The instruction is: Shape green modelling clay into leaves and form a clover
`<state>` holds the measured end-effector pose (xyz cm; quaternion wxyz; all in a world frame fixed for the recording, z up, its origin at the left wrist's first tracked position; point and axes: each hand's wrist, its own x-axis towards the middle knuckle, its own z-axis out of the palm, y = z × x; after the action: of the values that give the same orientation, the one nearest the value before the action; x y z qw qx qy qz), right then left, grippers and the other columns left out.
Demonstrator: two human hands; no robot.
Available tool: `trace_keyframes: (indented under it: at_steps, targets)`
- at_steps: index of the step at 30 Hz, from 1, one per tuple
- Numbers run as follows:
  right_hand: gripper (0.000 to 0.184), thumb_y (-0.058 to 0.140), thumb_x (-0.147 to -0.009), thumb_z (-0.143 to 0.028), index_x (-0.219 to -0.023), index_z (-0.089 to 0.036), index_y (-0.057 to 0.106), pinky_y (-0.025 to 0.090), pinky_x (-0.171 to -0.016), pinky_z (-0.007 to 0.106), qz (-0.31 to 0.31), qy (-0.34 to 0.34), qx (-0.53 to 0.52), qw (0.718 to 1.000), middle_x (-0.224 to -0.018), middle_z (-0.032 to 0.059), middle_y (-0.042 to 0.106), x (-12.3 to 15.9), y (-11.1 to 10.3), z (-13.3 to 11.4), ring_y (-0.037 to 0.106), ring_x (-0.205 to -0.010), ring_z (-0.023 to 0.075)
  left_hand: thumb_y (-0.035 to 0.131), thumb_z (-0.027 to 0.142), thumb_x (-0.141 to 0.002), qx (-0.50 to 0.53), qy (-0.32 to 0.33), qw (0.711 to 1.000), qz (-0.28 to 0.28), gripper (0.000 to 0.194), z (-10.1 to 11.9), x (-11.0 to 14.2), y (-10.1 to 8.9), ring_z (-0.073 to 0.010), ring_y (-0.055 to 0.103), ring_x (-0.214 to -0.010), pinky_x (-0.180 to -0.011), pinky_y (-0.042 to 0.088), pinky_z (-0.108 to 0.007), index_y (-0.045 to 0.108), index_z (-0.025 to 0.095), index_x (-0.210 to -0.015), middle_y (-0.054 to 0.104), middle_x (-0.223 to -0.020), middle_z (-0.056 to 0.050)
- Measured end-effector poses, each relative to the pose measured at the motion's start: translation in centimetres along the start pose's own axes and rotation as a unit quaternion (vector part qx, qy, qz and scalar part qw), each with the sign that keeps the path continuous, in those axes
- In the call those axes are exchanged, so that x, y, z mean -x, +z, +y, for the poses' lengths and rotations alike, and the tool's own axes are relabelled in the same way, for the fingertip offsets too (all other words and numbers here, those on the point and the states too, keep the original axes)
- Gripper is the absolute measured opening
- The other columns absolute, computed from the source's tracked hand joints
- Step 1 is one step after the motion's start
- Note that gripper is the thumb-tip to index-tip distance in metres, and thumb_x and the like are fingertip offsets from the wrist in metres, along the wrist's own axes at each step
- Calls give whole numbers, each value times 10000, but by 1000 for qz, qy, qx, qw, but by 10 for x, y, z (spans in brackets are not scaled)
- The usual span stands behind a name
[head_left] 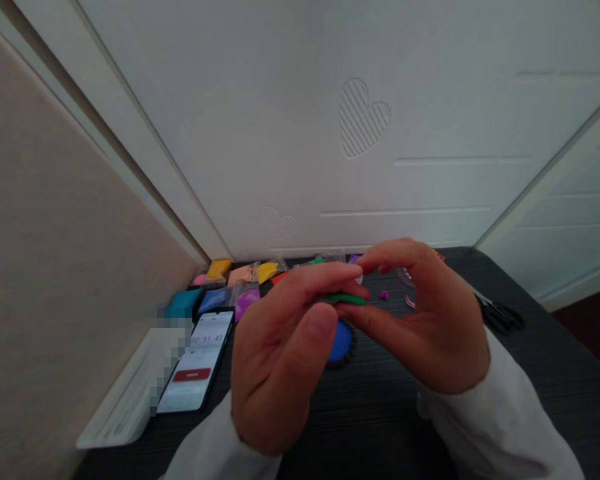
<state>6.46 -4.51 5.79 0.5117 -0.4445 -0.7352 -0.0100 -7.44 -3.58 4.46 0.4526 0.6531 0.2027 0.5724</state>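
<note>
A thin, flat green piece of modelling clay (349,299) is held above the table, edge-on to me. My left hand (283,350) is closed on it from the left, with the thumb in front and the fingers behind. From the other side my right hand (425,323) pinches toward the same piece, its fingertips meeting those of my left hand. Below them on the table lies a round blue disc (341,343) with a dark bumpy rim, partly hidden by my left thumb. A small purple bit of clay (384,295) rests behind the hands.
Several bags of coloured clay, including a yellow one (219,269) and a blue one (215,300), line the back left. A phone (195,363) showing a timer lies beside a white tray (125,393). Black-handled scissors (500,316) lie at right. A white panel (300,167) stands behind the table.
</note>
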Motion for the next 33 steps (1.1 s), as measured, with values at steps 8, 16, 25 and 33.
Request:
trace_keyframes:
  at_steps: [8,16,25,33]
  targets:
    - [316,700,-595,-224,-863,-152,550,433,-673,234,8,24,-14,1000,-798,-3,592,3,-1,1,532,-735,105,392,372,-809,7,2,1000,-11,321,-1,2,-1,-234,561,-913,-788,442,-386,572,206,-1016,620,-964,-61]
    - [313,697,-597,-222,-862,-153,546,430,-670,229,29,33,-7,999,-801,-5,585,3,0,1,519,-724,101,365,454,-801,1,-10,1000,-29,401,2,3,-3,-252,531,-979,-864,414,-407,574,199,-1029,611,-1013,-64]
    - [274,654,-645,-323,-847,-177,540,437,-635,271,46,41,28,998,-778,4,594,2,1,-1,527,-696,124,363,485,-792,-21,-7,1000,-11,413,1,3,1,-251,522,-1002,-874,420,-399,574,212,-1019,607,-1036,-52]
    - [232,631,-669,-317,-832,-179,538,439,-645,273,65,20,55,996,-765,4,599,3,2,-1,530,-695,124,387,458,-793,-12,-3,1000,-5,379,3,2,5,-254,521,-1008,-889,411,-412,563,220,-1029,599,-1060,-55]
